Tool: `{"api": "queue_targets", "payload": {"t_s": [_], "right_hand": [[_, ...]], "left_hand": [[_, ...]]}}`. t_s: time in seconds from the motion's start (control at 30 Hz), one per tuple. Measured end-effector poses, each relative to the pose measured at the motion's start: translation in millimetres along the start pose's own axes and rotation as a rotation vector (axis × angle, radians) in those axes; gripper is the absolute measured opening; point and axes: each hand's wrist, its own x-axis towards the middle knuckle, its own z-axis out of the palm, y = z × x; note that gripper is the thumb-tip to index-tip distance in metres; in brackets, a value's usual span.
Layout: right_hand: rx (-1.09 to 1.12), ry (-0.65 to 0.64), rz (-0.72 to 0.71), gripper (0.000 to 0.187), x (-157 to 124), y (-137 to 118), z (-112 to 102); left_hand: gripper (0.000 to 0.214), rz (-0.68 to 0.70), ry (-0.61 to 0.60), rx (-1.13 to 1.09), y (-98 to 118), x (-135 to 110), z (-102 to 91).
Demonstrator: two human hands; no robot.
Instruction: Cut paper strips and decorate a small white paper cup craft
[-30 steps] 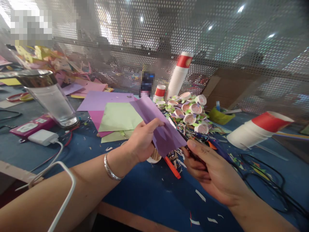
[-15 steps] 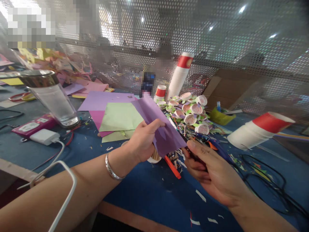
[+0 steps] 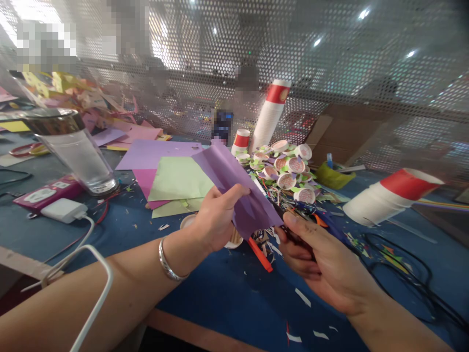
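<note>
My left hand (image 3: 216, 217) is closed on a folded purple paper sheet (image 3: 238, 188), thumb on top, holding it tilted above the blue table (image 3: 227, 298). My right hand (image 3: 322, 259) is closed around scissors (image 3: 311, 220) whose dark blades meet the paper's lower right edge; purple and orange handle parts show past the fingers. A silver bracelet (image 3: 166, 261) circles my left wrist. Under the paper lie an orange pen (image 3: 260, 254) and a small cup (image 3: 234, 239), partly hidden.
Green, pink and purple sheets (image 3: 176, 176) lie behind my left hand. A pile of decorated cup bottoms (image 3: 289, 168) and paper scraps sits beyond. Red-rimmed cup stacks stand (image 3: 271, 115) and lie (image 3: 388, 198) at right. A glass (image 3: 78, 156), charger (image 3: 64, 210) and cables are at left.
Nearly nothing differs. Both hands keep their grips, and the view has shifted very slightly.
</note>
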Motion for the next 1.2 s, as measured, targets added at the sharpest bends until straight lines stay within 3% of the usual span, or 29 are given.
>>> {"api": "queue_targets", "payload": {"t_s": [0.17,0.63,0.73,0.87,0.97,1.07,1.2], "right_hand": [[0.001,0.012,-0.019,0.052,-2,1,1],[-0.024,0.026,-0.15,0.049,-3,4,9],[-0.06,0.018,-0.165,0.049,-2,4,8],[-0.133,0.016,-0.192,0.051,-1,5,6],[-0.295,0.039,-0.29,0.049,-1,4,2],[-0.623,0.142,-0.496,0.039,-2,3,-2],[-0.972,0.277,-0.679,0.029,-2,6,-8]], "left_hand": [[0.022,0.016,0.003,0.016,0,0,0.4],[0.011,0.114,-0.093,0.035,5,-5,-0.9],[0.015,0.136,-0.156,0.032,5,-5,0.7],[0.021,0.113,-0.13,-0.012,6,1,-1.4],[0.021,0.085,-0.035,-0.032,11,10,-6.1],[0.014,0.019,0.052,-0.033,18,14,-9.2],[0.011,-0.039,0.044,-0.063,23,14,-8.6]]}}
